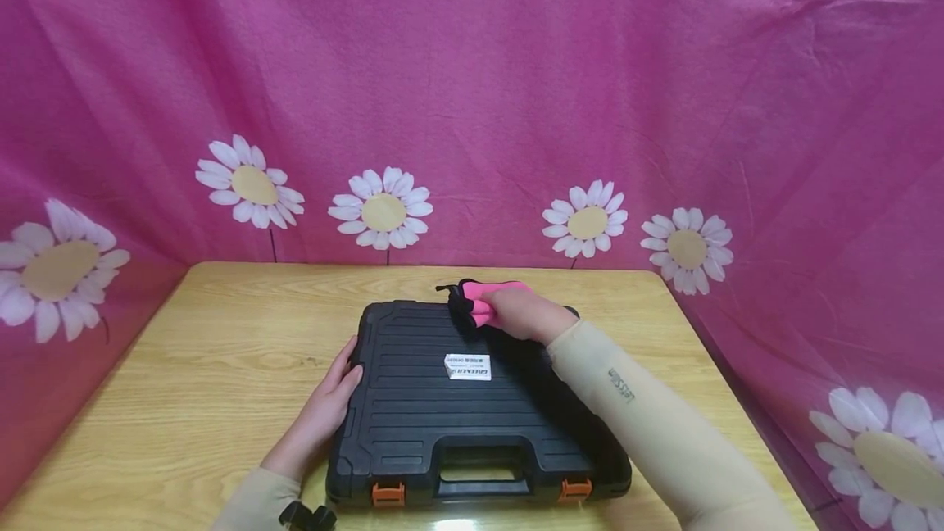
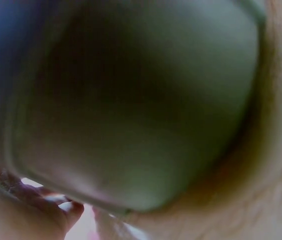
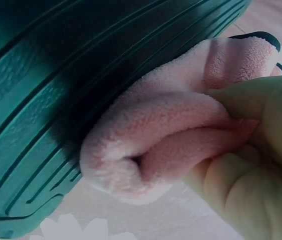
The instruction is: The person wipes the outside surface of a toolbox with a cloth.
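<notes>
A black plastic tool case (image 1: pixel 420 408) with a ribbed lid, a handle cutout and orange latches lies on the table. Along its left edge my left hand (image 1: pixel 328 400) holds it, thumb at the lid's rim and fingers against the side. My right hand (image 1: pixel 519 314) grips a folded pink plush cloth (image 1: pixel 478 316) with black trim at the far part of the lid. In the right wrist view, the bunched cloth (image 3: pixel 145 135) lies against the ribbed lid (image 3: pixel 41 110), pinched between thumb and fingers. The left wrist view is mostly blurred, with some fingers (image 2: pixel 56 215) at its lower left.
A white label (image 1: pixel 468 367) is stuck on the lid. The wooden table (image 1: pixel 184 367) extends to both sides of the case. Behind and beside it hangs a pink curtain (image 1: pixel 479 105) with large daisies. A small black object (image 1: pixel 306 517) sits at the left cuff.
</notes>
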